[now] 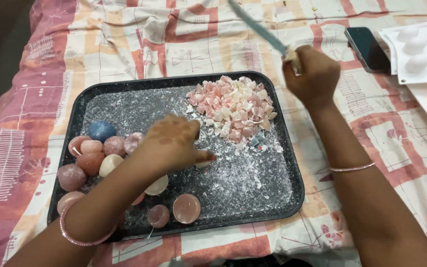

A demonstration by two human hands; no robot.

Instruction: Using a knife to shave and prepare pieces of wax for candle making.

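On the dark tray [292, 163], the left hand [174, 141] lies palm down, fingertips pinching a small pale piece near the middle; whether it truly grips it, I cannot tell. At nine o'clock sit round wax domes [92, 153], at one o'clock a heap of pink and white chips [233, 106]. The right hand [308, 74], fist closed round a knife [260, 27], is raised off the tray at two o'clock, so chopping seems under way, and bringing the blade down calls for clear fingers. The blade is blurred and cut off; the left arm hides some domes.

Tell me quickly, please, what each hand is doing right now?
Left hand: fingers curled, pressing down on a small pale piece on the dark tray.
Right hand: closed around a knife, raised above the tray.
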